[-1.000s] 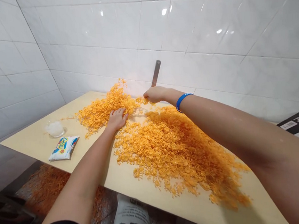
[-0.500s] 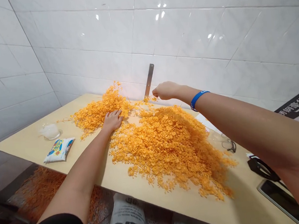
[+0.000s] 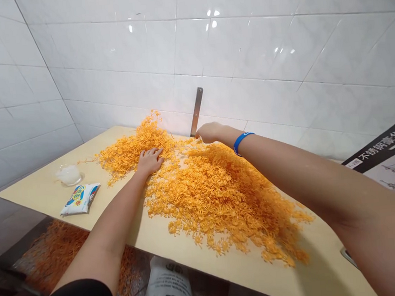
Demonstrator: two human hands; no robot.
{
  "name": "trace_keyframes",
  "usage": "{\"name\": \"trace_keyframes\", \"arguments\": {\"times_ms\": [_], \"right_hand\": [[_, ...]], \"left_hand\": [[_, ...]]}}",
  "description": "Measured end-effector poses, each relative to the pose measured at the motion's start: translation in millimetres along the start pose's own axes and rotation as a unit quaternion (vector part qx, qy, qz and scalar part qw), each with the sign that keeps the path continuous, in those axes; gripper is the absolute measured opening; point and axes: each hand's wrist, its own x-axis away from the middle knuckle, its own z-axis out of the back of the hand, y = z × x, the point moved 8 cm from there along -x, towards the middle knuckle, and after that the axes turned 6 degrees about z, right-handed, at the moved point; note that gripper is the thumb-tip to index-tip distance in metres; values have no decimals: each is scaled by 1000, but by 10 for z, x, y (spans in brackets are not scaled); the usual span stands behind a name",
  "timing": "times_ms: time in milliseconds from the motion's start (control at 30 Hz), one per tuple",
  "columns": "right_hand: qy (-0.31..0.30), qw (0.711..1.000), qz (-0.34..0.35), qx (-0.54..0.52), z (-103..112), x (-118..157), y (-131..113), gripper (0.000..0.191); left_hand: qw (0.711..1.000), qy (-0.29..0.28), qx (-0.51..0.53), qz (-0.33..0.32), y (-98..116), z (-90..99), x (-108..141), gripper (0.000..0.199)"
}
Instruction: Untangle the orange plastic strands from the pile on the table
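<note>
Orange plastic flower-like pieces lie in two heaps, a smaller left heap (image 3: pixel 125 149) and a larger right heap (image 3: pixel 218 192). My left hand (image 3: pixel 149 162) rests with spread fingers on the right edge of the left heap, palm down. My right hand (image 3: pixel 209 132), with a blue band on the wrist, is at the back edge of the larger heap, near the foot of a metal strip (image 3: pixel 197 111). Its fingers are closed together at some orange pieces; what exactly they pinch is too small to make out.
The pale table (image 3: pixel 156 232) bears a clear cup with white contents (image 3: pixel 69 175) and a white-blue packet (image 3: pixel 80 198) on the left. A tiled wall (image 3: pixel 109 91) stands behind. More orange pieces (image 3: pixel 54 252) and a printed white bag (image 3: pixel 168 288) are below the table.
My right hand has moved down and slightly left, to the back of the heap. My right arm now covers the glasses and most of the phone. My left hand has hardly moved.
</note>
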Motion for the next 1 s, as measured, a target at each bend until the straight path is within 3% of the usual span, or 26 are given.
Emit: {"name": "trace_keyframes", "arguments": {"times_ms": [133, 333, 567, 700, 800, 867, 1000], "right_hand": [[-42, 998, -18, -38, -147, -146, -88, 31], [-30, 993, 40, -107, -162, -429, -344, 35], [-68, 988, 82, -116, -446, -647, -657, 72], [-70, 993, 69, -72, -509, -690, -763, 45], [-45, 996, 74, -36, -438, -701, -808, 31], [-29, 996, 82, -15, -379, -692, -831, 31], [-11, 995, 102, 19, -313, -599, -881, 33]], "left_hand": [[1000, -1, 3, 1, 4, 4, 0, 55], [1000, -13, 11, -2, 18, -27, 4, 57], [998, -57, 19, 2, -29, 31, -138, 59], [995, -98, 14, -22, 80, 211, -323, 41], [998, -56, 3, -37, 282, 330, -386, 41], [998, -32, -3, -62, 427, 288, -354, 46], [994, -49, -18, -98, 499, -41, -235, 53]]}}
